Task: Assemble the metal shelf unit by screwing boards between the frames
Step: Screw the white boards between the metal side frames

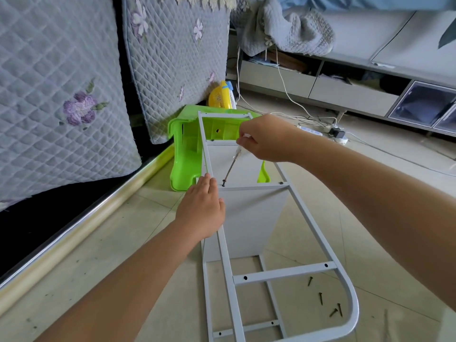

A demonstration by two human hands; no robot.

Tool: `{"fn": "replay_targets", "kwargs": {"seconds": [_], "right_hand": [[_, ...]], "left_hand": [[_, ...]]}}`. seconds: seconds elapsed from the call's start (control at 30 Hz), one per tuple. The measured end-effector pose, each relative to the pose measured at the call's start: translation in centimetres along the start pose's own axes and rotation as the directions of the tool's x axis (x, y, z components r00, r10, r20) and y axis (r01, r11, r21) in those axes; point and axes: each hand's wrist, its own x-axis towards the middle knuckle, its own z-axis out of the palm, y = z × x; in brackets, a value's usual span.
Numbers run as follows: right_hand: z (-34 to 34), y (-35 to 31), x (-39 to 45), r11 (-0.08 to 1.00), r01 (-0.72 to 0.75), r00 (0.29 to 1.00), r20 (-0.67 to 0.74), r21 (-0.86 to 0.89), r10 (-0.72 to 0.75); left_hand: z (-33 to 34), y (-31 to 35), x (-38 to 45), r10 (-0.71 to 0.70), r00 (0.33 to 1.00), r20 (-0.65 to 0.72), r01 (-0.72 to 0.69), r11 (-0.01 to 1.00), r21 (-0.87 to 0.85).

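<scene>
Driving a screw (223, 181) with a screwdriver (234, 161), the right hand (265, 140) grips the clear handle from above, wrist bent, shaft angled down-left onto the upper frame's crossbar (254, 187). Left hand (201, 208) lies flat, fingers together, pressing the left rail of the upper frame (223, 239), grasping nothing. Two grey metal frames: upper one near the camera, lower frame (209, 287) on the floor. Two white boards stand between them, near board (246, 218) and far board (234, 156). Five loose dark screws (320, 297) lie on the tile floor inside the frame's curved end. One green plastic stool (183, 156) sits tipped behind the shelf. No readable writing
</scene>
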Motion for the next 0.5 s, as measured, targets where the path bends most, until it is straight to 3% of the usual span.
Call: {"fn": "replay_targets", "kwargs": {"seconds": [0.13,0.23,0.33,0.5], "right_hand": [[-0.8,-1.1,0.7,0.989,-0.042,0.994,0.091,-0.139,0.055],[-0.9,-1.4,1.1,0.986,-0.1,0.99,0.086,-0.134,0.112],[-0.2,-1.4,0.8,0.992,-0.125,0.988,0.089,0.004,0.124],[-0.4,-0.8,-0.1,0.972,-0.15,0.972,0.207,0.183,0.111]], "left_hand": [[0.0,0.0,-0.1,0.001,1.0,0.001,-0.001,1.0,-0.026],[0.1,0.0,-0.1,0.0,1.0,0.003,0.0,0.999,-0.054],[0.2,-0.1,-0.3,-0.003,1.0,0.009,0.004,0.996,-0.084],[0.3,-0.1,-0.3,-0.003,1.0,0.009,0.004,0.996,-0.091]]}}
